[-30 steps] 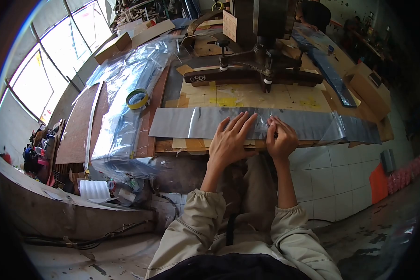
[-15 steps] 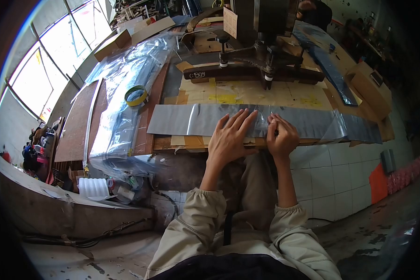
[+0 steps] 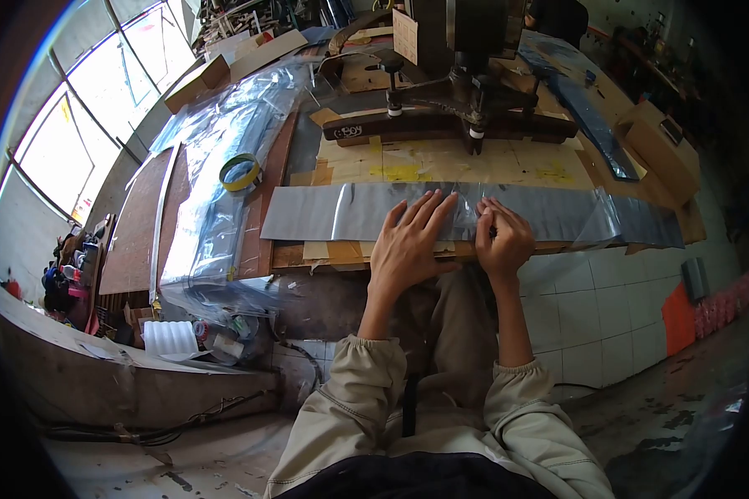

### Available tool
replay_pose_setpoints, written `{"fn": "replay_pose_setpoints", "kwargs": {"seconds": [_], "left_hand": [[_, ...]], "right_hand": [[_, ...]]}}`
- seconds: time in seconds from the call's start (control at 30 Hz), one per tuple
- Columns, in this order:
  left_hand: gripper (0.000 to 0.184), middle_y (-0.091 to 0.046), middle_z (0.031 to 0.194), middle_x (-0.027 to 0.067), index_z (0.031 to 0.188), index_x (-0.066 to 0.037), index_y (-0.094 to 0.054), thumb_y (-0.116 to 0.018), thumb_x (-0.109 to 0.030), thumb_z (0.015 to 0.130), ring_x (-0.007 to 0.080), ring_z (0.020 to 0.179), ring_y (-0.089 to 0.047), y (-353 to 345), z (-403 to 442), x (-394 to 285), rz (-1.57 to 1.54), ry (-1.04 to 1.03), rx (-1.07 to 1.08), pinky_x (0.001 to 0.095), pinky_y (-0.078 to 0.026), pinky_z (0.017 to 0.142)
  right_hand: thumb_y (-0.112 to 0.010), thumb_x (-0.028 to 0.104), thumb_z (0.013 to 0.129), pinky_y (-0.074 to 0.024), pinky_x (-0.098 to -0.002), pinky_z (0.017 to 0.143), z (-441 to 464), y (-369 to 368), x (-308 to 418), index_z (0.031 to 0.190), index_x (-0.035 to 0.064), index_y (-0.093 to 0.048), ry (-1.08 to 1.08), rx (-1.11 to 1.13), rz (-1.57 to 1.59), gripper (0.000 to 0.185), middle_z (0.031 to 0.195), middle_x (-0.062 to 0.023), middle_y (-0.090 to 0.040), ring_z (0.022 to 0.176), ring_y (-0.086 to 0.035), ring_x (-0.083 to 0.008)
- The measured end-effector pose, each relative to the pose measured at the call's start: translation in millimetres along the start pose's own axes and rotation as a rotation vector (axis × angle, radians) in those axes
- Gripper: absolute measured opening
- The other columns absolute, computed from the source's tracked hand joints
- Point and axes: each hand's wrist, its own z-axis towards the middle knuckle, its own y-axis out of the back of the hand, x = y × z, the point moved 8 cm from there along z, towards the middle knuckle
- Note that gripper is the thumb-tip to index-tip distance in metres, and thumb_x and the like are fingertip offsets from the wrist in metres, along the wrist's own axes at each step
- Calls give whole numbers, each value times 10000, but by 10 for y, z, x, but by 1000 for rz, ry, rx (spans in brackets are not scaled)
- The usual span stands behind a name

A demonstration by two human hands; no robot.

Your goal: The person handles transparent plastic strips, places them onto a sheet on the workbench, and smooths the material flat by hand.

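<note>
A long grey plastic-looking strip lies across the near edge of the work table, with a crease or fold in it at the left. My left hand rests flat on the strip's middle, fingers stretched out and slightly apart. Just right of it, my right hand has its fingers curled in and its fingertips against the strip. What those fingers hold, if anything, is hidden. Shiny wrinkles show on the strip between the two hands, and a clear film overlaps it on the right.
Beyond the strip stands a press with a dark bar over a taped board. Left are clear plastic sheets and a yellow tape roll. A cardboard box is at right; another person is far back.
Both hands stay at almost the same spot on the strip. The right hand's fingers have shifted very slightly. The whole view has moved a little.
</note>
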Motion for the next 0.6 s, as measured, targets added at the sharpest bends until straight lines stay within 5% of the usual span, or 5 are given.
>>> {"fn": "replay_pose_setpoints", "kwargs": {"seconds": [0.6], "left_hand": [[1060, -450, 1464, 57, 1480, -211, -326, -818, -538, 600, 206, 1371, -393, -8, -10, 7, -4, 1, -5, 423, -286, 1139]], "right_hand": [[-574, 109, 846, -521, -330, 809, 7, 10, 19, 853, 37, -748, 6, 1, -8, 188, 894, -78, -741, 913, -710, -203]]}}
